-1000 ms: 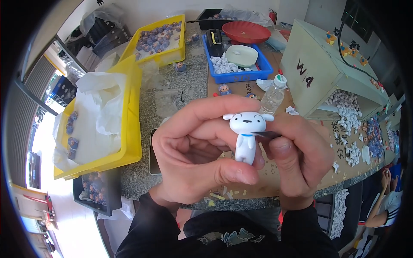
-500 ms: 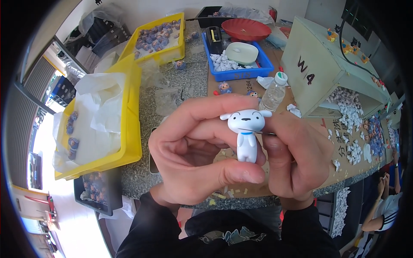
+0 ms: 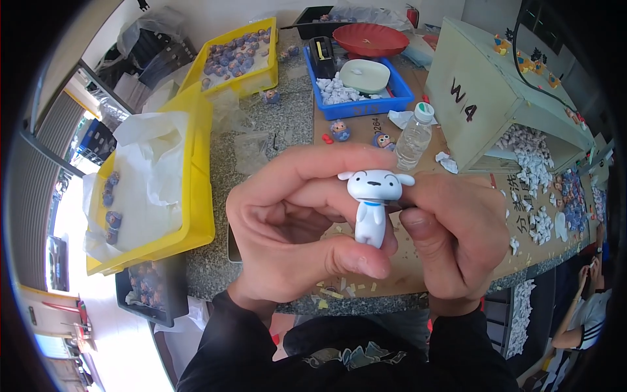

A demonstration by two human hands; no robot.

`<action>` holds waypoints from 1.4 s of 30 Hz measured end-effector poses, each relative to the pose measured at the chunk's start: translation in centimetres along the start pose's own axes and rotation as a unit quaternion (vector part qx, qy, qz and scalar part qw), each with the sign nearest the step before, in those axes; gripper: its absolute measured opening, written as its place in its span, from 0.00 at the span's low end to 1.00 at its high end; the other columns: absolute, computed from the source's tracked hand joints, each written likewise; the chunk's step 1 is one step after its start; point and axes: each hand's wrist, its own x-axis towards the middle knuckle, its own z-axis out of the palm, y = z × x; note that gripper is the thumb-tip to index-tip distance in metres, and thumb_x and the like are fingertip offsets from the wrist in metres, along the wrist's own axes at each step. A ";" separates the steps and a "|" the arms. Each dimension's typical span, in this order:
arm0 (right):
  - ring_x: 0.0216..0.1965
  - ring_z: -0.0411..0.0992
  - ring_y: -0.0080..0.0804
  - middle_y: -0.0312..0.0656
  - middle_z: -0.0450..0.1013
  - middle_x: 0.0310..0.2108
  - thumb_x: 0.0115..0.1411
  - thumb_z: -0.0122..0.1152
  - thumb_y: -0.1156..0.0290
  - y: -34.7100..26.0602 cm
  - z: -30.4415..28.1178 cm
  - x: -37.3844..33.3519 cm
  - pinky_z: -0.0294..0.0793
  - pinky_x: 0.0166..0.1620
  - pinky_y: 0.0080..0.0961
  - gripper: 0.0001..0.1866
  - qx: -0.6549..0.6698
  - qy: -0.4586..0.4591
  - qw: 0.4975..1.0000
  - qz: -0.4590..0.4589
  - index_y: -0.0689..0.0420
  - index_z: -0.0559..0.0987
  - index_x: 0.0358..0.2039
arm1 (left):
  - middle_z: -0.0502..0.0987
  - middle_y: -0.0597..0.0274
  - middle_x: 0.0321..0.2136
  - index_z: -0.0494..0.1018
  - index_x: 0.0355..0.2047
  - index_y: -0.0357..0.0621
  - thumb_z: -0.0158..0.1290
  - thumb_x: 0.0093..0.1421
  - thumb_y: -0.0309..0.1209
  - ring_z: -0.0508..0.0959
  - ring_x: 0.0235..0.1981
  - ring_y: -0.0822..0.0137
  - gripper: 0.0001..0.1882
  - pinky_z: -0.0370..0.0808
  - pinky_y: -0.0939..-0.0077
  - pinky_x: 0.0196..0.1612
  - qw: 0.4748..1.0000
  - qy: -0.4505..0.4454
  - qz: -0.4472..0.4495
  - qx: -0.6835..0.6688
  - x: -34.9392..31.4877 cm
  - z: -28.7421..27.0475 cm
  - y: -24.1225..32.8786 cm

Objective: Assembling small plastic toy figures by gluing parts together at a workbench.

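A small white dog figurine (image 3: pixel 372 221) with drooping ears, a black nose and a blue collar is held upright, slightly tilted, in front of me. My left hand (image 3: pixel 287 219) grips it, thumb at its feet and fingers behind and above. My right hand (image 3: pixel 457 228) is closed in a pinch beside the figurine's head, its fingertips close to the cheek and mouth. A thin dark line runs at the mouth toward these fingertips. Whatever they pinch is mostly hidden.
Yellow crates (image 3: pixel 199 183) stand left, and a blue tray (image 3: pixel 398 104) with white scraps lies ahead. A clear bottle (image 3: pixel 413 144) stands beyond my right hand. At right is a pale box (image 3: pixel 480 98) spilling white pieces. Small blue figurines (image 3: pixel 340 130) sit on the cardboard.
The figurine has tilted a little, its feet shifting left and its head turning slightly. My right fingertips have moved slightly at its cheek. My left hand keeps its grip.
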 end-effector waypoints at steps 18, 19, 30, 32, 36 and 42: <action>0.17 0.72 0.35 0.43 0.74 0.20 0.57 0.56 0.68 0.4 -0.6 -0.5 0.65 0.22 0.25 0.13 0.030 -0.013 0.999 0.029 0.67 0.76 0.30 | 0.78 0.53 0.24 0.67 0.45 0.24 0.70 0.36 0.49 0.76 0.16 0.71 0.45 0.69 0.86 0.14 1.000 -0.005 -0.004 0.005 0.1 0.2 -0.5; 0.16 0.70 0.34 0.42 0.73 0.20 0.57 0.56 0.67 0.3 -0.7 -0.5 0.63 0.21 0.24 0.13 0.038 -0.012 0.999 0.034 0.67 0.76 0.29 | 0.78 0.53 0.24 0.67 0.45 0.24 0.70 0.36 0.49 0.76 0.16 0.71 0.45 0.69 0.86 0.14 1.000 -0.006 -0.004 0.005 0.1 0.3 -0.5; 0.12 0.63 0.22 0.39 0.70 0.15 0.61 0.54 0.58 0.8 -1.2 -0.2 0.56 0.18 0.19 0.20 0.306 -0.026 0.944 0.126 0.64 0.76 0.24 | 0.76 0.54 0.17 0.65 0.46 0.22 0.67 0.43 0.48 0.72 0.11 0.74 0.42 0.65 0.86 0.11 0.997 -0.039 0.022 -0.068 0.1 0.7 -0.5; 0.12 0.62 0.20 0.38 0.70 0.15 0.61 0.52 0.56 0.5 -1.2 0.0 0.56 0.17 0.17 0.21 0.360 -0.033 0.921 0.144 0.63 0.75 0.24 | 0.75 0.55 0.16 0.64 0.46 0.23 0.67 0.44 0.47 0.71 0.10 0.74 0.42 0.64 0.86 0.11 0.997 -0.042 0.027 -0.062 0.3 0.5 -0.4; 0.13 0.62 0.18 0.37 0.71 0.17 0.62 0.50 0.56 0.0 0.0 -0.1 0.55 0.18 0.16 0.21 0.181 0.069 0.975 0.112 0.62 0.75 0.24 | 0.74 0.57 0.15 0.64 0.47 0.24 0.67 0.44 0.46 0.70 0.09 0.74 0.41 0.65 0.85 0.11 0.995 -0.029 0.044 -0.080 0.3 0.9 -0.6; 0.14 0.63 0.24 0.39 0.71 0.18 0.58 0.52 0.63 0.4 -0.1 -0.1 0.58 0.20 0.21 0.15 0.005 0.078 0.997 0.018 0.63 0.76 0.26 | 0.74 0.59 0.15 0.65 0.46 0.27 0.70 0.40 0.47 0.71 0.11 0.74 0.43 0.67 0.85 0.14 0.998 0.014 0.044 -0.034 0.3 1.0 0.0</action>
